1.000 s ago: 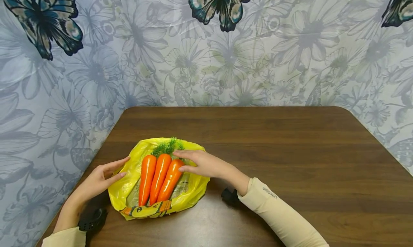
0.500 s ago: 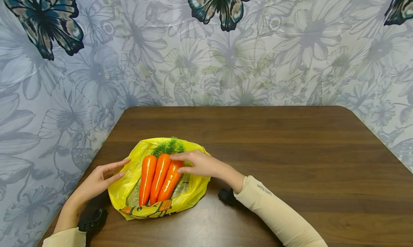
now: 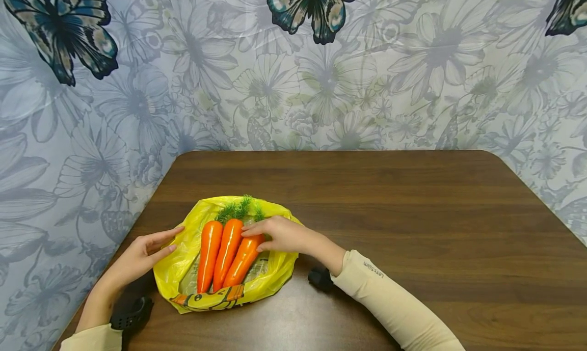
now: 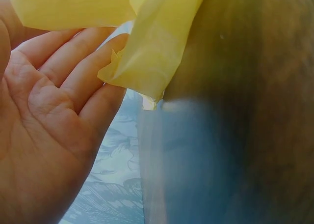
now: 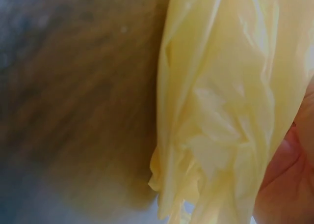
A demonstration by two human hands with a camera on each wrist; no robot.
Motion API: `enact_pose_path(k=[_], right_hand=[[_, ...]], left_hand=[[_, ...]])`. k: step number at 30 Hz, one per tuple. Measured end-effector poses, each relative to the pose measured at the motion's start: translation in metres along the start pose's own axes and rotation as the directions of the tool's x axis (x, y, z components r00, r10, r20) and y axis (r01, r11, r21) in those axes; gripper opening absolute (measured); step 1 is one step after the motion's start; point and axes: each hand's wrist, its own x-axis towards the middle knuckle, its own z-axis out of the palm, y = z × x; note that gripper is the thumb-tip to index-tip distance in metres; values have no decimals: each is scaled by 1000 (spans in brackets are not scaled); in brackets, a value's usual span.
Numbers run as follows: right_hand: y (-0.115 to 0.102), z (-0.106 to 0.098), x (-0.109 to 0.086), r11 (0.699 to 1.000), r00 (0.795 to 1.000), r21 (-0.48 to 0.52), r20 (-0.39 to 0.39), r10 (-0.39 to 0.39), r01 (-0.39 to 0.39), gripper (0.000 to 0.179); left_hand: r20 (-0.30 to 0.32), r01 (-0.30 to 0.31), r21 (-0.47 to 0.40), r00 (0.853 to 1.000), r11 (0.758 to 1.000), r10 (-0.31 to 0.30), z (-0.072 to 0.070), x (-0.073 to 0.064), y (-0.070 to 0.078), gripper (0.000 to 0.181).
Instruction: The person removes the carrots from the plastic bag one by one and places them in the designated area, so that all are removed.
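Bag [image 3: 283,262], yellow, on the left part of the brown table [image 3: 390,203], mouth facing up; three carrots [image 3: 228,251] lie in it side by side, thick ends far, tips near, green tops [image 3: 236,209] at the far rim; right hand [image 3: 284,235] reaches in over the bag's right side, finger and thumb narrowed round the thick end of the right carrot [image 3: 242,263]; left hand [image 3: 143,252] at the bag's left side, fingers straight, thumb apart, tips against the plastic; left wrist view has the plastic overlapping those fingertips; right wrist view mostly crumpled plastic, grip hidden there; pale sleeves [image 3: 394,300] on both arms; floral wall [image 3: 293,111] beyond.
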Motion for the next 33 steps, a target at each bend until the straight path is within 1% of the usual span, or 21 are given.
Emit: enact_pose_path(k=[5, 15, 24, 33], right_hand=[[0, 0, 0, 1000, 1000, -10, 6, 16, -16, 49], [1, 1, 0, 1000, 1000, -25, -12, 12, -13, 48], [2, 2, -1, 999, 1000, -49, -7, 17, -17, 49], [5, 2, -2, 999, 999, -38, -35, 22, -23, 49]], left_hand=[[2, 6, -11, 1000, 1000, -6, -1, 0, 0, 41], [7, -11, -15, 1000, 1000, 11, -2, -1, -1, 41], [14, -5, -15, 1000, 1000, 5, -1, 0, -2, 40], [11, -17, -22, 1000, 1000, 17, 1, 1, -1, 39]])
